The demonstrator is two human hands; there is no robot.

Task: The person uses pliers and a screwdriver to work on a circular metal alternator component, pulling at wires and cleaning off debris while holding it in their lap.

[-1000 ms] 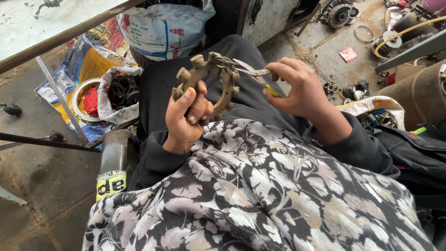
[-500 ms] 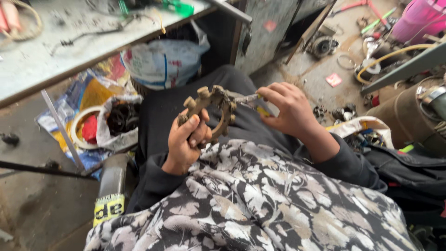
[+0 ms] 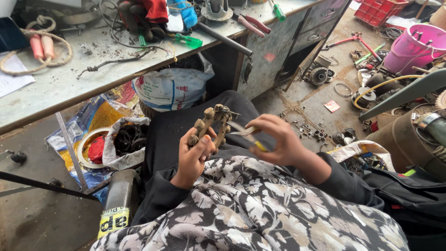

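Rusty curved metal part [image 3: 210, 128] clamped in left hand [image 3: 195, 158] above lap, yellow-handled tool [image 3: 248, 136], possibly pliers, gripped by right hand [image 3: 278, 144], tip set against part.

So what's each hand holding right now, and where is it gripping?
Left hand grips the lower end of a rusty curved metal part; right hand holds a yellow-handled tool by its handle.

A repair workshop: a cluttered workbench [image 3: 69, 88] with pliers [image 3: 251, 23] and screwdrivers [image 3: 188, 42], metal parts [image 3: 320, 76] strewn across the floor.
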